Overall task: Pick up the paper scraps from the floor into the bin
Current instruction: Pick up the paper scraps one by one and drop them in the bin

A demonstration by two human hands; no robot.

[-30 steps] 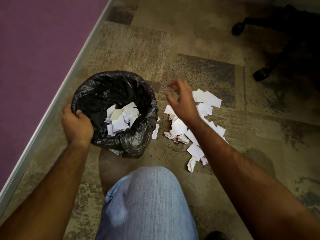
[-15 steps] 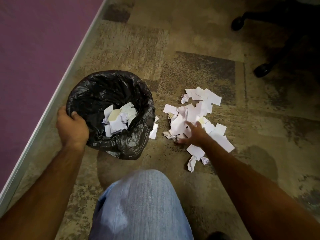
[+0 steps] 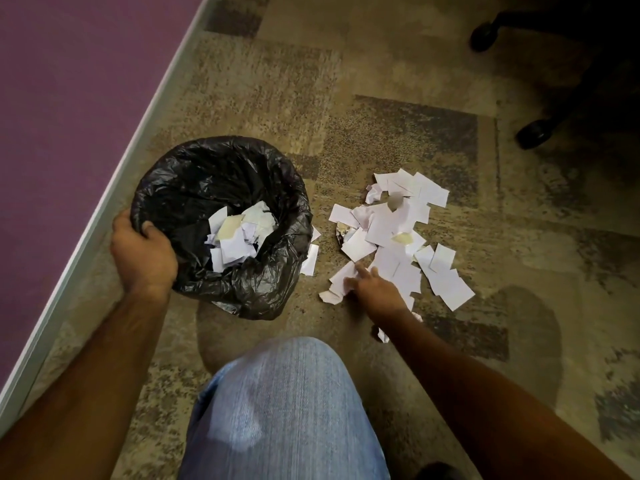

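The left hand (image 3: 142, 252) is gripping the rim of the bag-lined bin (image 3: 221, 181), which is holding some scraps. The right hand (image 3: 375, 289) is pressing spread fingers onto the paper scraps (image 3: 391, 230) lying on the carpeted floor (image 3: 519, 237) beside the bin.

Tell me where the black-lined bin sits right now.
In the head view the black-lined bin stands left of centre on the carpet, left hand gripping its near rim, white paper scraps just to its right.
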